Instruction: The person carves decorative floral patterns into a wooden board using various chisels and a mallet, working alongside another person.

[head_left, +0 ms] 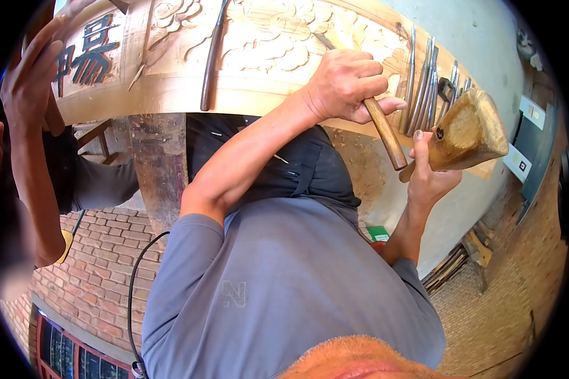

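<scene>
My left hand (348, 85) is closed round a carving chisel (385, 134). Its blade points toward the relief on a long wooden panel (120, 101), and its brown handle sticks out below my fist. My right hand (433, 180) grips a wooden mallet (471, 129) by its short handle. The bulky, worn mallet head is raised beside the butt of the chisel, apart from it. Carved cloud-like shapes (265, 50) cover the panel around the blade. Another long-handled chisel (214, 63) lies across the panel to the left of my hands.
Several chisels (427, 88) lie side by side at the panel's right end. On the left, a co-worker's hand (28, 82) holds a dark-handled object close to dark carved characters (95, 50). A black cable (134, 278) hangs over the brick floor (101, 252).
</scene>
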